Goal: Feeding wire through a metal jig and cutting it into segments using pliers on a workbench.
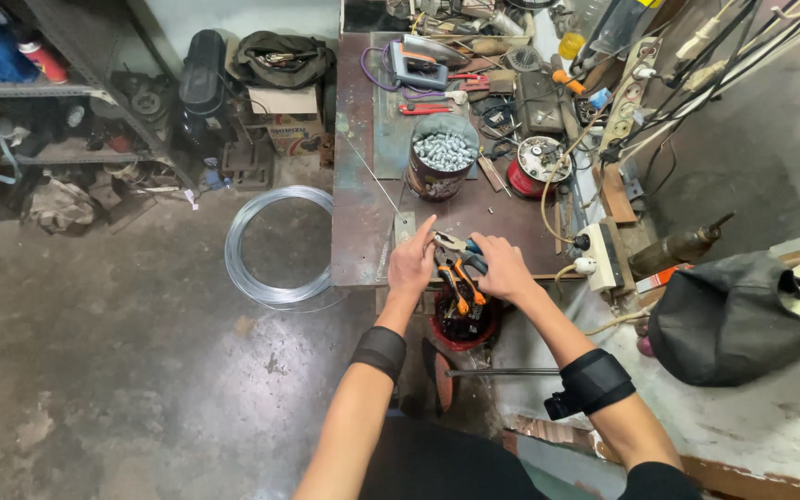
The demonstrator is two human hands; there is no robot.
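Observation:
My right hand grips blue-handled pliers at the front edge of the brown workbench. The plier jaws point left toward my left hand, whose index finger rests near a small grey metal plate. A thin wire runs from that plate up across the bench. I cannot tell whether my left fingers pinch the wire or a small part. Just below my hands, a red bucket holds orange-handled tools.
A tin full of grey bolts stands mid-bench, a red wire spool to its right. Tools, a power strip and cables crowd the back. A wire coil lies on the floor; shelves at left, black bag at right.

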